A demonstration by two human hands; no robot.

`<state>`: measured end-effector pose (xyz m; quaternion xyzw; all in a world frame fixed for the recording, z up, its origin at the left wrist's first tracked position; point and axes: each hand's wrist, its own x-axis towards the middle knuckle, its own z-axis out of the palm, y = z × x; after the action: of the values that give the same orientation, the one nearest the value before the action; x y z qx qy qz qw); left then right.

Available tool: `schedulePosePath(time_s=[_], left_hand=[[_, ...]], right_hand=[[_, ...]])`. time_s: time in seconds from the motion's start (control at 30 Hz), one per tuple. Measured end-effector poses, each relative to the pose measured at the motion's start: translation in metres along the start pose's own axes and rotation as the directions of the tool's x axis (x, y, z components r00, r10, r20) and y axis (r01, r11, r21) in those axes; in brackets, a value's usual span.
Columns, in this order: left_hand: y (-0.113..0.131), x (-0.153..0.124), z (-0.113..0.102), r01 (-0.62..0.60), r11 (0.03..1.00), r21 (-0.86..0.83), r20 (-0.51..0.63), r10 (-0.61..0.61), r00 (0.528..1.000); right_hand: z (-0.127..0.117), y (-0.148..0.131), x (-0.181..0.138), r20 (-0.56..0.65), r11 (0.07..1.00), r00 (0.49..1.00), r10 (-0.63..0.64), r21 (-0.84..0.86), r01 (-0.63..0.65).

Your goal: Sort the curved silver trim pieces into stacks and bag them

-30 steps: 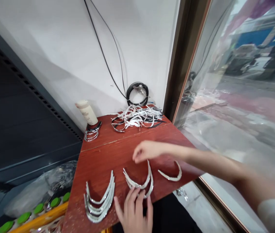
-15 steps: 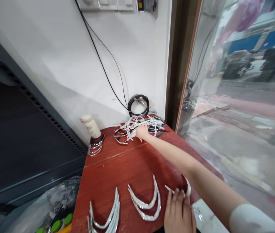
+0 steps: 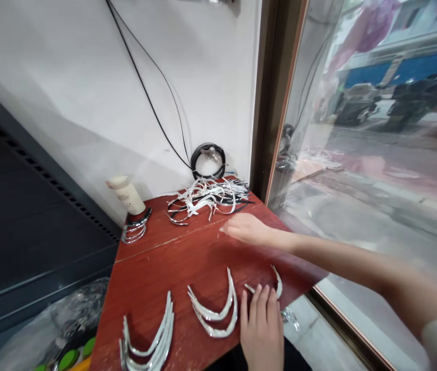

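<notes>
Left hand (image 3: 261, 325) covering part of a strip (image 3: 279, 286), a pile (image 3: 211, 197) lying beyond the right hand (image 3: 242, 229)
The left is lying stretched out flat; the right is hovering, curled, its hold impossible to tell.

Red-brown tabletop (image 3: 156, 281), silvery-white crescents (image 3: 215, 332), strips (image 3: 212, 196) in white, silver and black, cream bottle (image 3: 128, 197), black coil (image 3: 194, 164), white wall (image 3: 67, 93), green lids (image 3: 68, 359)

three near crescent lots (image 3: 217, 332), one tangle (image 3: 211, 196), one bottle (image 3: 130, 197), one coil (image 3: 195, 157)
</notes>
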<state>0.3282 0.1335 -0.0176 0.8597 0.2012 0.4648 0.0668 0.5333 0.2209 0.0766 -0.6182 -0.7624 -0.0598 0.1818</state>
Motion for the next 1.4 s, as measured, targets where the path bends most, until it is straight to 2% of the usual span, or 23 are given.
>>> schedulePosePath(time_s=[0.07, 0.13, 0.23, 0.3, 0.4, 0.47, 0.6, 0.7, 0.77, 0.87, 0.93, 1.03, 1.13, 1.2, 1.27, 1.4], left_hand=[[-0.001, 0.000, -0.003, -0.010, 1.000, -0.007, 0.039, 0.011, 0.999], [-0.001, 0.000, -0.005, -0.008, 1.000, -0.016, 0.066, 0.009, 0.998], [-0.002, 0.001, -0.006, -0.013, 1.000, -0.016, 0.083, 0.014, 0.996], [-0.002, 0.002, -0.007, -0.015, 1.000, -0.014, 0.099, 0.016, 0.995], [-0.002, 0.003, -0.008, -0.027, 1.000, -0.008, 0.123, 0.028, 0.992], [-0.002, 0.004, -0.009, -0.041, 0.999, -0.002, 0.133, 0.041, 0.990], [0.000, 0.006, -0.011, -0.028, 0.998, 0.059, 0.114, 0.021, 0.993], [0.002, 0.007, -0.011, 0.002, 0.998, 0.064, 0.105, -0.008, 0.994], [0.002, 0.007, -0.011, 0.014, 0.999, 0.048, 0.103, -0.019, 0.995], [0.003, 0.005, -0.010, 0.035, 0.999, 0.022, 0.086, -0.037, 0.996], [0.004, 0.002, -0.007, 0.058, 0.998, 0.007, 0.075, -0.059, 0.995], [0.004, -0.003, 0.000, 0.093, 0.996, -0.006, 0.034, -0.093, 0.995], [0.003, -0.006, 0.005, 0.100, 0.995, -0.015, -0.003, -0.100, 0.995], [0.001, -0.007, 0.006, 0.089, 0.996, -0.015, -0.005, -0.089, 0.996], [0.000, -0.008, 0.007, 0.065, 0.998, -0.016, -0.013, -0.065, 0.998], [-0.001, -0.009, 0.008, 0.024, 1.000, -0.009, -0.057, -0.025, 0.998]], right_hand=[[0.002, -0.008, -0.030, 0.057, 0.991, 0.990, -0.131, 0.041, 0.129], [0.001, -0.014, -0.055, 0.059, 0.971, 0.978, -0.201, 0.141, 0.191], [-0.005, -0.019, -0.080, 0.047, 0.903, 0.978, -0.202, 0.396, 0.168], [-0.009, -0.020, -0.091, 0.038, 0.857, 0.990, -0.133, 0.506, 0.096], [-0.011, -0.018, -0.099, 0.071, 0.867, 0.993, 0.089, 0.485, -0.113], [-0.010, -0.018, -0.099, 0.148, 0.873, 0.976, 0.157, 0.442, -0.207], [-0.013, -0.029, -0.095, 0.294, 0.874, 0.954, 0.053, 0.448, -0.187], [-0.022, -0.040, -0.090, 0.430, 0.880, 0.903, -0.013, 0.433, -0.194], [-0.029, -0.039, -0.084, 0.478, 0.887, 0.877, -0.048, 0.424, -0.182], [-0.037, -0.022, -0.064, 0.431, 0.875, 0.901, -0.046, 0.452, -0.172], [-0.037, -0.005, -0.040, 0.359, 0.858, 0.932, 0.048, 0.463, -0.222], [-0.027, 0.016, 0.011, 0.247, 0.861, 0.941, 0.232, 0.399, -0.317], [-0.007, 0.024, 0.072, 0.110, 0.876, 0.931, 0.348, 0.315, -0.365], [0.011, 0.024, 0.111, 0.037, 0.867, 0.908, 0.418, 0.282, -0.411], [0.030, 0.024, 0.144, -0.010, 0.833, 0.863, 0.505, 0.267, -0.484], [0.059, 0.025, 0.190, -0.025, 0.726, 0.761, 0.649, 0.317, -0.610]])
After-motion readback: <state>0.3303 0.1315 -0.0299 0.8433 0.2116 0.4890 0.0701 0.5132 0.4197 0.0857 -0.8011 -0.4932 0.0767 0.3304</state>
